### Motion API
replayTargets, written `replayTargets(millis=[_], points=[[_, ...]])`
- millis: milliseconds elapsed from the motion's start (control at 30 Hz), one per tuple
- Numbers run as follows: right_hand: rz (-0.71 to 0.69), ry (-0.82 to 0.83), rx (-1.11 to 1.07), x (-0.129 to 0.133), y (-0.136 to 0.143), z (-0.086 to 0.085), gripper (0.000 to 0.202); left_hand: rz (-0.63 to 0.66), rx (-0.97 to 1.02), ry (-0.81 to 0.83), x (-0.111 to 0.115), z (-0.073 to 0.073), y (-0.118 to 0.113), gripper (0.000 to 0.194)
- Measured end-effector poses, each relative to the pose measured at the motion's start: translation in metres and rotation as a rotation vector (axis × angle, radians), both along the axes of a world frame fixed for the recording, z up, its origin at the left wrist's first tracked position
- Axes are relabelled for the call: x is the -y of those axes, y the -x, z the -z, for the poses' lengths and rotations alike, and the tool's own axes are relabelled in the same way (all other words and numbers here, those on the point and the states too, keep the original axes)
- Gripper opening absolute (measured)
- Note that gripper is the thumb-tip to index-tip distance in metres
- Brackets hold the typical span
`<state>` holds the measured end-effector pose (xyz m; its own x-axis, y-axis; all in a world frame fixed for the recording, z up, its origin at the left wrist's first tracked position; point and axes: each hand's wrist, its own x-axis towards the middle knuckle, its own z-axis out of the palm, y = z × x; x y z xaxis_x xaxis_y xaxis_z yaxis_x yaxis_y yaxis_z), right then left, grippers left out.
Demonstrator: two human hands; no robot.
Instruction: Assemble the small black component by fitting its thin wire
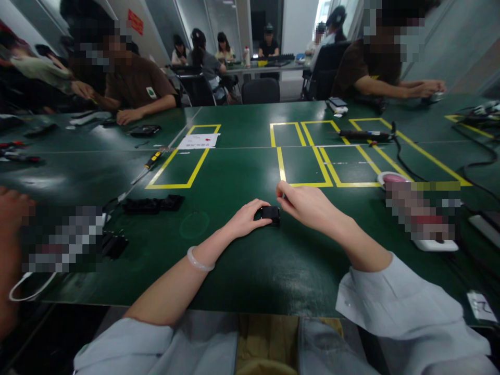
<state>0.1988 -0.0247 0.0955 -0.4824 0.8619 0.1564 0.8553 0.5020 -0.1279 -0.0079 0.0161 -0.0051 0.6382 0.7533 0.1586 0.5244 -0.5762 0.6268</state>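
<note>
A small black box-shaped object (pixel 270 214) rests on the green table in front of me. My left hand (pixel 250 217) has its thumb and fingers around the object's left side, holding it against the table. My right hand (pixel 299 202) is raised just to the right of the object, its fingers curled together in a pinch. Something small and dark shows between those fingertips, too small to name. A pale bracelet circles my left wrist.
Black parts (pixel 152 204) and a yellow-black screwdriver (pixel 153 159) lie to the left. Yellow tape frames (pixel 308 185) and a white paper (pixel 198 141) are ahead. At the right are a white-edged device (pixel 435 245) and cables. Other people sit around, one hand (pixel 13 208) at far left.
</note>
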Motion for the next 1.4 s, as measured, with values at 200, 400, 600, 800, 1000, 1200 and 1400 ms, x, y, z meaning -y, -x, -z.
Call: replayTargets(millis=[200,400,600,800,1000,1200,1400], points=[[-0.012,-0.009,-0.013,0.0005,-0.0008,0.0008,0.019,0.012,0.005,-0.004,-0.0005,0.0005,-0.0003,0.037],[-0.007,-0.007,0.0,-0.0004,-0.0016,0.0015,0.019,0.013,0.006,-0.006,-0.0001,-0.0008,-0.0008,0.038],[-0.001,0.003,0.0,0.0014,-0.0005,-0.0014,0.02,0.005,0.003,0.002,-0.0006,-0.0003,-0.0009,0.038],[0.005,0.001,0.004,0.0016,0.0,-0.0015,0.02,0.008,0.001,0.0,-0.0012,0.0002,-0.0004,0.039],[-0.003,0.009,-0.01,0.0008,-0.0003,-0.001,0.02,0.017,0.014,0.0,-0.0013,0.0004,0.0005,0.039],[0.006,0.004,-0.02,-0.0009,-0.0005,-0.0005,0.021,0.015,0.016,-0.006,-0.0019,0.001,0.0006,0.039],[0.017,-0.007,-0.009,-0.0039,0.0006,0.0041,0.019,0.009,-0.004,-0.007,-0.0019,0.0013,0.0008,0.038]])
